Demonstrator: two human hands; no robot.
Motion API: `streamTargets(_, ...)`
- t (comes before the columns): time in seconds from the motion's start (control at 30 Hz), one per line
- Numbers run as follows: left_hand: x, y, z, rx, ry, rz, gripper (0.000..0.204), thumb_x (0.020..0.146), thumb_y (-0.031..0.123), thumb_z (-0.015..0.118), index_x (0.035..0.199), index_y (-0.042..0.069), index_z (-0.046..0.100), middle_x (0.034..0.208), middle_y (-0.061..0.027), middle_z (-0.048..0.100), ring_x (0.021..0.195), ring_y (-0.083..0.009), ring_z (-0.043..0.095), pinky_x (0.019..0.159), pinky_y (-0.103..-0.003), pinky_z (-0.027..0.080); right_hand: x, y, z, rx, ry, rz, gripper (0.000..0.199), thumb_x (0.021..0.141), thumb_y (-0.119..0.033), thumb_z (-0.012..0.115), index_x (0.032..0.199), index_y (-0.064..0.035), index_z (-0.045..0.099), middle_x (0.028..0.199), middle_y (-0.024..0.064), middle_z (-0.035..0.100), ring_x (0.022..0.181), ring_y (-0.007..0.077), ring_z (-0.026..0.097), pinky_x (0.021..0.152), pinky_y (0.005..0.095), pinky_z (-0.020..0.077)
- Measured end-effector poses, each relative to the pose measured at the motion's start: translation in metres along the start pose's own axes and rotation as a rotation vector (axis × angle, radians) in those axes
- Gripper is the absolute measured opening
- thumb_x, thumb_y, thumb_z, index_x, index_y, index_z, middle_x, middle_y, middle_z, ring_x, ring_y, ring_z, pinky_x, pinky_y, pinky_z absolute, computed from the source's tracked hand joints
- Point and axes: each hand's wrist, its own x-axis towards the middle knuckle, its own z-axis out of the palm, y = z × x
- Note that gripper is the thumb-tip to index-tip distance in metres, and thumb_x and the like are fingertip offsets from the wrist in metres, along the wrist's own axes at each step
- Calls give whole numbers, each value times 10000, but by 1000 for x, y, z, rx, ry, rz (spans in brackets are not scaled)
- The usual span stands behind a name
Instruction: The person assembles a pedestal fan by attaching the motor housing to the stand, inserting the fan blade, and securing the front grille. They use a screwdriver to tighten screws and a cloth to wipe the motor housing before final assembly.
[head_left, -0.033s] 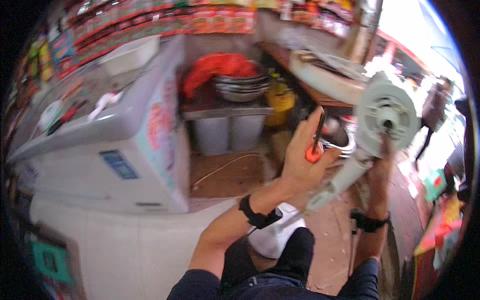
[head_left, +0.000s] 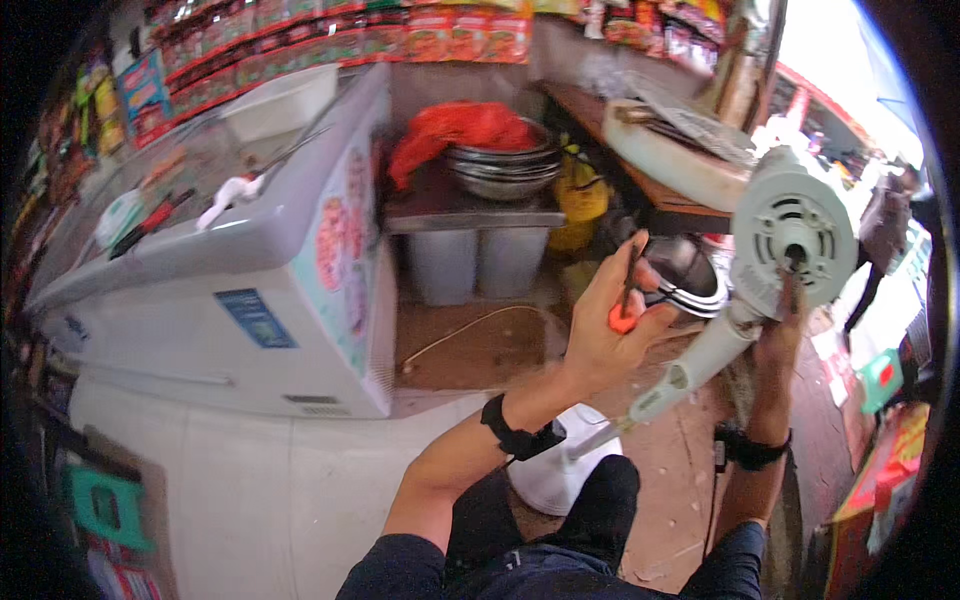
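The white fan motor head [head_left: 790, 232] is resting against my right hand [head_left: 778, 335], grip indiscernible, while my left hand [head_left: 607, 330] is gripping an orange-handled tool [head_left: 626, 305].

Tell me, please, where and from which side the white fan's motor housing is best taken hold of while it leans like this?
I would grip the white fan low on its round motor housing, from below and behind, where the right hand already sits. The shaft side faces the camera, and the slim neck slopes down-left to the base, so the rear underside looks the steadiest. The left hand is occupied with a red-handled tool.

Matt white plastic fan motor housing [head_left: 792, 232]; seemingly steel bowls [head_left: 503, 172].
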Motion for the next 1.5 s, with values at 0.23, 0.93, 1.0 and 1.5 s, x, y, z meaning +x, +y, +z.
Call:
streamTargets(0.23, -80, 0, -118, 107, 5, -159, 532, 1102, 355, 506, 1507, 35, 377, 988, -74, 572, 586, -75, 514, 537, -237, 471, 0, 4, -35, -51, 289, 48, 472, 1043, -61, 536, 1512, -44, 485, 1437, 194, 555, 1271, 332, 605, 1027, 434, 547)
streamTargets(0.93, 112, 335, -404, 1829, 325, -488, 126, 922, 157, 682, 948, 52, 745, 893, -143, 739, 779, -299, 697, 733, -399, 531, -65, -31, -51, -486, 549, 698, 462, 1028, -104, 551, 1484, -39, 511, 1386, 191, 583, 1209, 319, 621, 989, 421, 544)
streamTargets(1.0, 124, 327, -432, 1878, 284, -605, 127, 894, 161, 682, 936, 65, 753, 920, -156, 744, 834, -336, 716, 758, -429, 541, -69, -33, -50, -506, 560, 736, 461, 1027, -111, 554, 1481, -38, 513, 1382, 191, 585, 1204, 318, 622, 986, 420, 544)
streamTargets(1.5, 159, 298, -495, 2040, 58, -900, 160, 883, 212, 675, 946, 83, 747, 992, -180, 742, 965, -387, 716, 862, -497, 559, -83, -56, -34, -670, 607, 898, 464, 1020, -167, 571, 1461, -33, 527, 1353, 187, 600, 1166, 307, 629, 959, 414, 545)
